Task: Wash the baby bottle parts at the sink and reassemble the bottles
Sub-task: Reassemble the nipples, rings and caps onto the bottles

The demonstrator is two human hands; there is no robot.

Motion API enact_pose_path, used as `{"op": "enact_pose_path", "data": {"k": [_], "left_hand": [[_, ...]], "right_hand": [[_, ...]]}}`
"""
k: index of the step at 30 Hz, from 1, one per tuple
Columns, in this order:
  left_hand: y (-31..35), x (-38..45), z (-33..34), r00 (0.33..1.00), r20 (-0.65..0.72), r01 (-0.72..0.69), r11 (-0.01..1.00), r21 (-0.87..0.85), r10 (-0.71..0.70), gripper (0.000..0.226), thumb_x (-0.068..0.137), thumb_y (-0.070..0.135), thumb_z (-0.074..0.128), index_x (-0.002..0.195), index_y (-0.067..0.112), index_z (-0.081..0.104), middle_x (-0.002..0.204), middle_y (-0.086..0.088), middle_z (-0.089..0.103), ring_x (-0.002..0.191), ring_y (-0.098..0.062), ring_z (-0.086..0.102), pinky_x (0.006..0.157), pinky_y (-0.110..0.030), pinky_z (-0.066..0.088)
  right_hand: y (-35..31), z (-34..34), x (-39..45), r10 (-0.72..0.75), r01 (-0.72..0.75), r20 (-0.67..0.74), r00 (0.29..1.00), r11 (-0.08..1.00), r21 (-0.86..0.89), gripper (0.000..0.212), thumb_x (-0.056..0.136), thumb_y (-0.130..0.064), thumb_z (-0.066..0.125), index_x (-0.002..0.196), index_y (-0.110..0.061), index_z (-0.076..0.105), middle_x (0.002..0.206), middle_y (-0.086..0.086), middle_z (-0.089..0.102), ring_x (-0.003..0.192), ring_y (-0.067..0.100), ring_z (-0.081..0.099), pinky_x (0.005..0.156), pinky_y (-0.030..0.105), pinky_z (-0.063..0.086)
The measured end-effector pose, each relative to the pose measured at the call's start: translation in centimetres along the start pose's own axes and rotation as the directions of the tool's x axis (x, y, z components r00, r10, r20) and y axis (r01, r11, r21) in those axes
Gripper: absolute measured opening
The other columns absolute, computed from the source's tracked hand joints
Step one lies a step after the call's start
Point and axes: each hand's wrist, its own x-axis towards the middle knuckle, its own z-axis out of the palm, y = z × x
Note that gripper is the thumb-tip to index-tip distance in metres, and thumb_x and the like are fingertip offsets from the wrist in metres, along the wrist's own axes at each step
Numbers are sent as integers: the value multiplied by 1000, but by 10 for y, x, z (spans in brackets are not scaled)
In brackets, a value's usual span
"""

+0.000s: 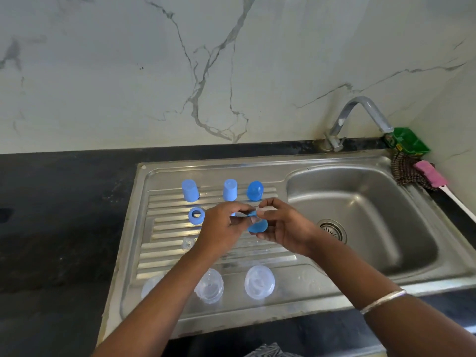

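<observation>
Clear bottles: three clear bottles stand mouth-down in a row on the near flat of the draining board, the rightmost [259, 282] in plain sight, the middle one [209, 286] beside the left forearm, the leftmost [152, 284] partly hidden; likely set so to drip dry.
Teat: a small clear teat [188, 244] lies on the ribs, just left of the left wrist.
Left hand: the left hand [224, 229] pinches one edge of a blue collar ring [253, 220] held above the ribs.
Right hand: the right hand [280, 225] pinches a clear piece at the ring's top, seemingly seating a teat; the piece is too blurred to be sure.
Spare ring: another blue ring [196, 215] lies flat, hole up, left of the hands.
Caps: three blue caps [190, 190] [230, 189] [255, 190] stand in the far row, in reach for the last step.
Sink: the basin [365, 243] to the right holds no parts.
Tap: the tap [360, 117] shows no water running.
</observation>
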Motion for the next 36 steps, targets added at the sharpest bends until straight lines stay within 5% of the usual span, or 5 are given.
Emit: {"op": "enact_pose_path", "data": {"k": [4,9,26,30,36], "left_hand": [[-9,9,-14,995,-8,99,995,24,-99,21,85,10,72,102,23,76,89,14,74,81,6,68,72,-5,46],[-25,24,-33,983,-117,165,963,214,-142,12,86,14,68,94,21,75,69,4,68,69,-9,67,63,-19,49],[-49,64,-46,982,184,-104,680,726,-46,12,79,17,59,89,18,67,87,4,63,80,-17,59,55,-24,37],[-49,70,-47,959,285,-216,641,737,-4,28,83,14,59,107,24,71,101,6,66,95,-18,60,60,-25,36],[-50,80,-46,924,381,-297,569,767,-31,34,87,14,58,114,32,69,109,6,64,104,-20,57,74,-39,50]], "right_hand": [[11,-12,10,-180,125,-108,978,914,-386,66,67,-1,83,122,-25,56,98,15,66,88,30,66,87,41,57],[31,-29,23,-459,30,-141,877,344,-938,50,64,-13,92,109,-19,72,106,-1,62,95,18,61,86,26,48],[53,-39,42,-325,-6,-34,945,87,-996,76,69,-41,86,137,-35,54,119,-4,52,109,20,56,92,40,51],[42,-10,42,-489,31,94,867,-134,-990,50,78,-45,73,124,-29,66,115,-3,64,107,24,63,90,38,48],[29,37,65,-241,235,279,930,-195,-952,40,82,-42,69,119,-28,66,118,-5,64,107,22,60,82,34,49]]}}
